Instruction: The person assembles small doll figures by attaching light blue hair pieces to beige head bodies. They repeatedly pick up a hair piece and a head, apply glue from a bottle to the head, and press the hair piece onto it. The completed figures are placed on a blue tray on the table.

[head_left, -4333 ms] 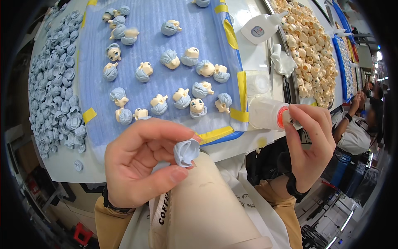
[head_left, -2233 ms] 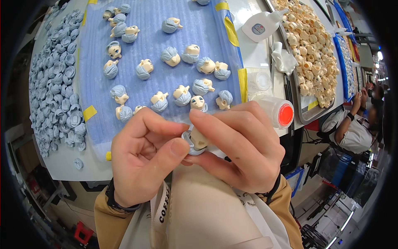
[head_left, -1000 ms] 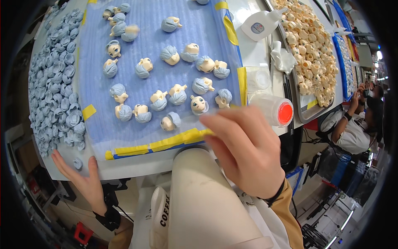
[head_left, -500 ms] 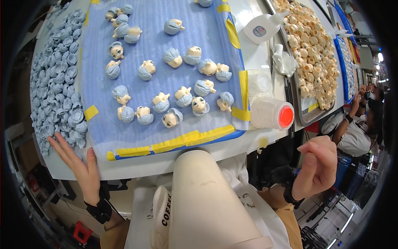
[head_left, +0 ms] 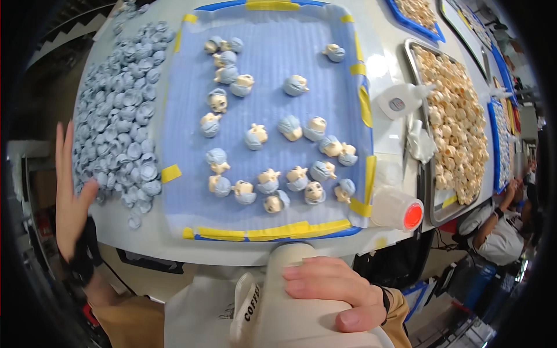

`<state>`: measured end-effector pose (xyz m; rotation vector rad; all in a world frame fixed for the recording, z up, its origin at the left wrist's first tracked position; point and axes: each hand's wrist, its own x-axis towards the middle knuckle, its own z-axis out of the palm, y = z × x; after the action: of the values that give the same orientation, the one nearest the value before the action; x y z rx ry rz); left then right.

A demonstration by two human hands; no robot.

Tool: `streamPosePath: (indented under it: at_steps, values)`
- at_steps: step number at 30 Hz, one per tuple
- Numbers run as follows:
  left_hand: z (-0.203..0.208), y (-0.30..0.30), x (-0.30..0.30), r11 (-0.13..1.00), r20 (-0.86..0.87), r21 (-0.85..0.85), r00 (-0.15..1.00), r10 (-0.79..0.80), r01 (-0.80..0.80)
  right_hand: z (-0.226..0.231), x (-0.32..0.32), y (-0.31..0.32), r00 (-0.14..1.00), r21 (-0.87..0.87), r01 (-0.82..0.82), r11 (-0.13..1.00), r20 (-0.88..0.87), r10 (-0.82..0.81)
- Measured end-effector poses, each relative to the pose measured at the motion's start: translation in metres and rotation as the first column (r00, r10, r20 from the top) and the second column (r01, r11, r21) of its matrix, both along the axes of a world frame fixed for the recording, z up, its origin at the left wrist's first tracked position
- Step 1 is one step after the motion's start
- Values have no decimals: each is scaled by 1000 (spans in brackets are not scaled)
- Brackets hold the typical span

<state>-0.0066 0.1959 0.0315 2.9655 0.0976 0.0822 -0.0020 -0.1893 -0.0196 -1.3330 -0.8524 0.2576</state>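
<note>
My left hand [head_left: 73, 200] is at the left edge of a pile of light blue doll-hair pieces [head_left: 125, 110]. Its fingers stretch upward and the thumb stands apart, with nothing in its grasp. My right hand [head_left: 333, 287] lies across a large off-white tapered cylinder [head_left: 284, 301] in front of me, fingers extended over its surface. Small doll heads with blue hair [head_left: 256, 136] are scattered over a tray [head_left: 278, 232] lined with bluish foam sheet and edged with yellow tape. Some heads face up, others lie sideways.
Right of the tray stand a white squeeze bottle [head_left: 400, 100] and a clear tub with a red-orange end [head_left: 400, 210]. Crumpled white material [head_left: 420, 142] lies by a metal tray [head_left: 438, 222] heaped with cream-coloured head parts [head_left: 455, 127]. Another person [head_left: 499, 232] works at far right.
My right hand has come from the right onto the cylinder, its fingers now straighter. My left hand has shifted to the pile's outer side. The view has shifted, revealing more of the tray's far end.
</note>
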Motion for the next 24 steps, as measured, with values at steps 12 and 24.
streamPosePath:
  at_steps: [12,24]
  values:
    - [-37,76,66,996,-295,-87,955,-19,-7,6,-4,3,1000,73,18,997,-17,-17]
    - [-10,45,51,990,-377,-141,926,-26,-30,9,-1,0,999,101,36,994,23,-39]
